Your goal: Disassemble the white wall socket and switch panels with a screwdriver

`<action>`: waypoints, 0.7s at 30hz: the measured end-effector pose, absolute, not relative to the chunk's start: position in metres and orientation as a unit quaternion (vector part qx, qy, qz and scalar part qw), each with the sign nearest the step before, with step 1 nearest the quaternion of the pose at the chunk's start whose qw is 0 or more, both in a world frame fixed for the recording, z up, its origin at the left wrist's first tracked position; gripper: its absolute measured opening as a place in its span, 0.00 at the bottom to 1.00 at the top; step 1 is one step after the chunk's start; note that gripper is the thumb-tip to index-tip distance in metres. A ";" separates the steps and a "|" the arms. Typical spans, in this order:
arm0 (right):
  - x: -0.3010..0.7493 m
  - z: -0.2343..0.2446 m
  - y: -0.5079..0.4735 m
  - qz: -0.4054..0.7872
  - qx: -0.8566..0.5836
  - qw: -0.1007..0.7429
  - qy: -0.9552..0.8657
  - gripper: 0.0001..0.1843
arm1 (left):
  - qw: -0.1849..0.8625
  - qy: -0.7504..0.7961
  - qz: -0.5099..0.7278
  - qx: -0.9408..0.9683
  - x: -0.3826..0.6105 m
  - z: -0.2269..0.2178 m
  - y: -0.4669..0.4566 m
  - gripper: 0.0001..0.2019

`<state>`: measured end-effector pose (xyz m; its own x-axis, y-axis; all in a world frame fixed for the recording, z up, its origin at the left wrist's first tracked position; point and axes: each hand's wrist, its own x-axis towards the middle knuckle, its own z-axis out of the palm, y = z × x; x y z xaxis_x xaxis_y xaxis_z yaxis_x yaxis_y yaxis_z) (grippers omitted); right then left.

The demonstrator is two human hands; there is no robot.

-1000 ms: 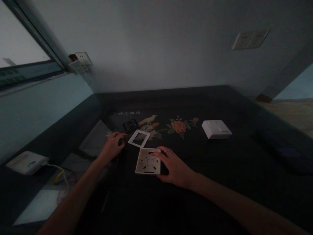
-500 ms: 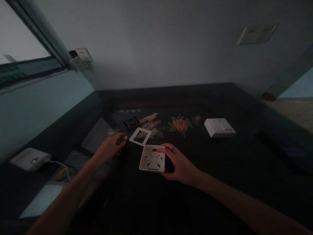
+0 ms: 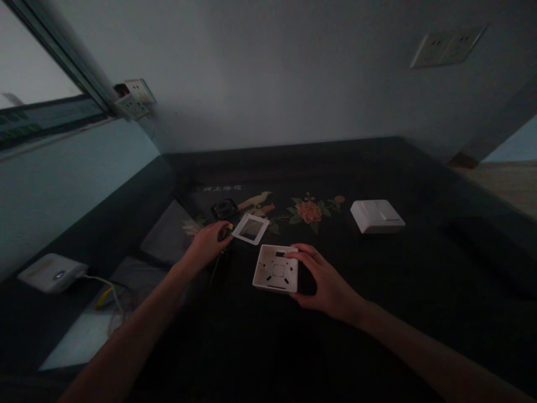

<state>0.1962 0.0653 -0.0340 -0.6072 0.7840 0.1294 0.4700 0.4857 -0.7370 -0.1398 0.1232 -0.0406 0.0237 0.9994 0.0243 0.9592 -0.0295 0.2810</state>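
Evidently the pieces are apart: the shallow white box (image 3: 274, 284), near the middle of the frame, lies open toward the camera with nothing fitted inside, only slots and holes showing in its floor. Just up and left of it, the thin white frame (image 3: 245, 239) lies loose on the table (image 3: 403, 280), not seated on the box. Farther up and left is a flat black part (image 3: 224, 209), also separate. So none of these three is joined to another; whether they are being parted or put together, their positions alone do not tell.

The right hand (image 3: 329, 282) has its grip around the box's right side, thumb at the lower corner and fingers over the upper rim. The left hand (image 3: 210, 240), left of centre, has a narrow grip on a small yellow-and-dark item (image 3: 229, 227), mostly hidden by the fingers; its tips are right beside the frame's left corner, and contact cannot be told. A thin dark rod (image 3: 216, 270) shows below that hand, too dim to say whether it belongs to the item.

At right of centre, a white block (image 3: 377, 217) stands well apart, untouched and apparently closed up.
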 end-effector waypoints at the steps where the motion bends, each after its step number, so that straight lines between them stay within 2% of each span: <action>1: 0.196 -0.034 0.066 0.338 -0.378 0.234 -0.829 0.36 | 0.094 0.689 0.108 0.710 -0.140 -0.040 0.123 0.16; 10: 0.184 -0.028 0.075 0.336 -0.349 0.258 -0.836 0.36 | 0.077 0.690 0.147 0.704 -0.159 -0.043 0.117 0.17; 16: 0.151 -0.015 0.095 0.329 -0.297 0.274 -0.853 0.39 | 0.088 0.608 0.212 0.760 -0.143 -0.003 0.093 0.25; 21: 0.123 -0.004 0.115 0.320 -0.241 0.278 -0.873 0.42 | 0.135 0.501 0.164 0.839 -0.118 0.017 0.066 0.44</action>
